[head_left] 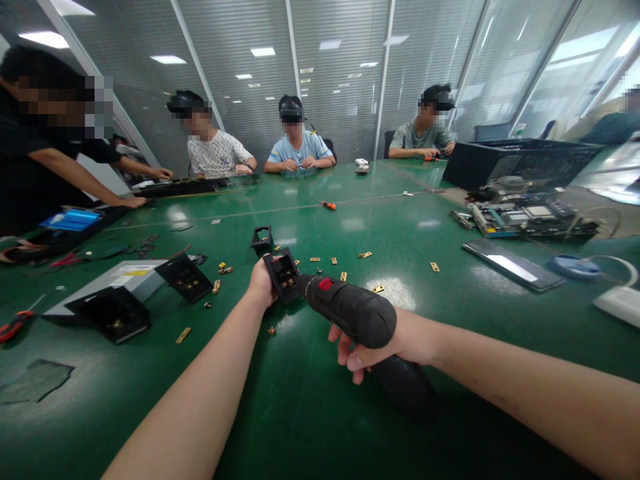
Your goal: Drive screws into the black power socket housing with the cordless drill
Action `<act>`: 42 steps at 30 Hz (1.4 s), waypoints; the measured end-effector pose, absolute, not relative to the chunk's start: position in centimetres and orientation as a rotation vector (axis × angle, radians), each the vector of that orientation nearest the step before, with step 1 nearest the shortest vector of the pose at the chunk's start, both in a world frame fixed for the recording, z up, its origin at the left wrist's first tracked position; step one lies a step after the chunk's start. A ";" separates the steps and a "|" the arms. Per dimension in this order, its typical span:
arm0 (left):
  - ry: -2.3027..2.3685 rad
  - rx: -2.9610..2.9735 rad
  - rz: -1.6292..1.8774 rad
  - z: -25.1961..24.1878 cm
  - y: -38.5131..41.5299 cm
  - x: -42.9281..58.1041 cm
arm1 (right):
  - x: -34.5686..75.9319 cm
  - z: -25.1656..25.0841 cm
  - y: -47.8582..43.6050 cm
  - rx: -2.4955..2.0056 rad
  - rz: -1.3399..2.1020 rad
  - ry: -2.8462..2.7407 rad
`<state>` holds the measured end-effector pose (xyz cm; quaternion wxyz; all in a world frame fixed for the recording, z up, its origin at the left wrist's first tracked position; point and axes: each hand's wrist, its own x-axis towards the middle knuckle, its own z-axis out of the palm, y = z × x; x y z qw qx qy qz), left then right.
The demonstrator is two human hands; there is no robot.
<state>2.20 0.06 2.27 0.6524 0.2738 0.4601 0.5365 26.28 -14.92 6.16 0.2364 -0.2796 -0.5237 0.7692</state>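
Observation:
My left hand (262, 283) is closed on a small black box (283, 277), tilted with its open side toward me; brass-coloured parts show inside. My right hand (370, 343) grips a black cordless drill (350, 308) with a red mark, its tip pointing left at the box's right edge. Whether the tip touches the box, I cannot tell. Behind the held box stands another black box (262, 241). Two more, a tilted one (185, 278) and a larger-looking one (111, 313), are at the left. Several brass plates (379, 289) lie scattered around.
On the green table (310, 400), a grey metal case (107, 283) and a glass-like shard (37, 381) are at left. An orange screwdriver (329, 205) lies farther back. At right are a phone (513, 265), circuit board (535, 217) and black computer case (515, 163). Several people are around the table.

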 end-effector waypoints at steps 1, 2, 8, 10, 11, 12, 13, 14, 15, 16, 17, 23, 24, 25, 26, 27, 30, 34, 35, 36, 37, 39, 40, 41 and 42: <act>1.041 0.617 1.221 2.3 0.0 2.2 | 26.2 6.2 -14.9 -0.766 2.104 -1.441; 1.036 0.614 1.225 2.3 0.0 2.3 | 26.2 6.2 -14.9 -0.765 2.101 -1.444; 1.038 0.610 1.227 2.6 -0.1 2.4 | 26.3 6.4 -15.0 -0.779 2.083 -1.442; 1.036 0.612 1.229 2.6 -0.1 2.3 | 26.3 6.3 -15.0 -0.794 2.083 -1.421; 1.035 0.614 1.225 2.7 -0.1 2.3 | 26.3 6.2 -15.0 -0.796 2.086 -1.409; 1.034 0.616 1.220 2.7 -0.1 2.3 | 26.3 6.1 -15.0 -0.791 2.091 -1.399; 1.035 0.620 1.214 2.7 -0.1 2.3 | 26.3 6.0 -15.0 -0.781 2.100 -1.394; 1.036 0.624 1.210 2.8 -0.2 2.4 | 26.3 5.9 -14.9 -0.769 2.108 -1.395; 1.038 0.628 1.209 2.8 -0.2 2.4 | 26.3 5.7 -14.8 -0.758 2.114 -1.400; 1.040 0.629 1.211 2.9 -0.3 2.4 | 26.3 5.6 -14.8 -0.750 2.115 -1.409; 1.041 0.627 1.214 2.9 -0.3 2.4 | 26.3 5.5 -14.8 -0.746 2.112 -1.417; 1.057 0.587 1.223 2.8 -0.3 2.3 | 26.3 5.8 -15.0 -0.785 2.088 -1.410; 1.060 0.587 1.215 2.8 -0.2 2.2 | 26.3 5.9 -15.0 -0.782 2.091 -1.408; 1.062 0.587 1.207 2.7 -0.2 2.2 | 26.3 6.0 -15.1 -0.779 2.095 -1.406; 1.060 0.588 1.204 2.7 -0.2 2.2 | 26.2 6.1 -15.1 -0.779 2.095 -1.405; 1.056 0.587 1.205 2.7 -0.2 2.2 | 26.2 6.2 -15.1 -0.783 2.092 -1.402; 1.045 0.589 1.214 2.7 -0.2 2.2 | 26.1 6.1 -15.0 -0.787 2.084 -1.399; 1.059 0.613 1.194 2.6 -0.2 2.1 | 26.1 5.7 -14.9 -0.740 2.108 -1.402; 1.059 0.616 1.192 2.6 -0.2 2.1 | 26.1 5.6 -14.9 -0.738 2.109 -1.400; 1.055 0.616 1.195 2.6 -0.2 2.1 | 26.1 5.6 -14.9 -0.741 2.109 -1.397; 1.051 0.616 1.200 2.5 -0.1 2.1 | 26.1 5.6 -14.9 -0.747 2.108 -1.393; 1.043 0.619 1.210 2.5 -0.1 2.1 | 26.1 5.6 -14.9 -0.761 2.111 -1.389; 1.039 0.622 1.211 2.4 -0.1 2.1 | 26.0 5.7 -14.9 -0.765 2.112 -1.390; 1.037 0.626 1.210 2.4 0.0 2.0 | 26.0 5.8 -14.9 -0.768 2.110 -1.390; 1.036 0.629 1.206 2.3 0.0 2.0 | 26.0 5.9 -14.9 -0.775 2.107 -1.392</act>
